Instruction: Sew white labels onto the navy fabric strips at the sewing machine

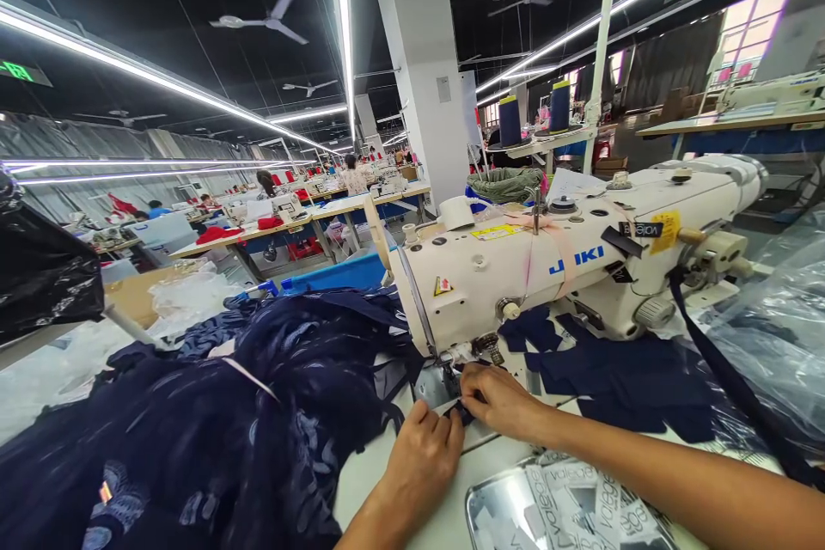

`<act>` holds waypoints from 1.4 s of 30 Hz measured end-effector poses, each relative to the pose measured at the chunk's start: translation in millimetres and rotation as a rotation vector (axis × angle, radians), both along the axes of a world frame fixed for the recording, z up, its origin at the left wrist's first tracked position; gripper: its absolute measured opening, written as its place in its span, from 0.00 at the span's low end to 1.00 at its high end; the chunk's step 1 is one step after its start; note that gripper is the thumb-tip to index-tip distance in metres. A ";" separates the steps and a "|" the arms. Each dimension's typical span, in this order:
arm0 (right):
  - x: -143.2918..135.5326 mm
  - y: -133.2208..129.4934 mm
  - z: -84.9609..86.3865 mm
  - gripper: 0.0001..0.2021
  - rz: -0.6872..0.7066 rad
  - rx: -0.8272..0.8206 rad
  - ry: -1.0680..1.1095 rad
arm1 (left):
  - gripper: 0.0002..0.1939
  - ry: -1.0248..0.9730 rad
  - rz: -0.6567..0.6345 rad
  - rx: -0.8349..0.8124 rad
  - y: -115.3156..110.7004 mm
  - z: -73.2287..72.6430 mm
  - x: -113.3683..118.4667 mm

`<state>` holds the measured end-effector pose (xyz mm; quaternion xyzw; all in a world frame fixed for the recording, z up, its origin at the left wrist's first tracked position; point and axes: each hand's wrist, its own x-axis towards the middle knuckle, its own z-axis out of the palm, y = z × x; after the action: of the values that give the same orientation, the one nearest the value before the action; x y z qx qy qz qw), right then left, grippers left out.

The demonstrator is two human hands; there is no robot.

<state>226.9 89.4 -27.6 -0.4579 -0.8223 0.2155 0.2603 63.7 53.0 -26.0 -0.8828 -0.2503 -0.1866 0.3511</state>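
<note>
A white sewing machine (490,275) stands on the table, its needle area above a metal plate (433,387). Just in front of that plate, my left hand (429,447) has its fingers curled together on a small piece of dark fabric (459,412). My right hand (496,400) pinches at the same dark piece, close to the presser foot, with thumb and index finger together. The fingertips of both hands nearly meet. A large heap of navy patterned fabric (258,378) lies to the left of my hands.
Navy fabric pieces (632,378) lie under and right of the machine. A tray (473,516) of printed labels sits near the front edge. A black plastic bag (45,266) hangs at left; clear plastic (773,344) lies at right. Thread cones (509,122) stand behind the machine.
</note>
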 end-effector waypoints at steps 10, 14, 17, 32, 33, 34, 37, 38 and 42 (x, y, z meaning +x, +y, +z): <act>-1.1 -4.1 -0.2 0.07 -0.043 0.021 -0.060 | 0.12 0.039 0.062 -0.174 1.6 -1.1 -0.8; 3.4 -1.1 1.7 0.09 0.035 0.006 -0.020 | 0.10 0.059 0.086 -0.199 1.7 -1.1 -1.1; 11.9 1.4 4.7 0.09 0.168 -0.050 0.075 | 0.09 0.064 0.104 -0.218 0.4 0.0 -0.9; 20.6 -19.6 12.2 0.15 0.306 0.242 -0.321 | 0.08 -0.081 0.076 -0.360 -4.4 10.6 -7.3; 21.6 -19.0 12.0 0.15 0.309 0.249 -0.323 | 0.07 -0.098 0.066 -0.381 -6.2 13.0 -9.1; 22.5 -18.9 12.2 0.15 0.311 0.253 -0.323 | 0.07 -0.115 0.052 -0.404 -7.9 15.0 -10.9; 24.0 -21.8 14.2 0.15 0.317 0.255 -0.331 | 0.11 -0.148 -0.018 -0.478 -11.8 17.7 -14.8; 23.5 -23.7 14.9 0.15 0.315 0.267 -0.338 | 0.12 -0.150 -0.036 -0.506 -12.7 17.8 -15.5; 15.4 -32.6 14.8 0.13 0.282 0.385 -0.443 | 0.17 -0.135 -0.040 -0.618 -15.3 19.8 -16.9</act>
<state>242.2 56.8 -12.8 -0.3176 -0.9399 -0.0145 0.1245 46.8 37.7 -6.2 -0.9381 -0.3005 -0.1665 0.0449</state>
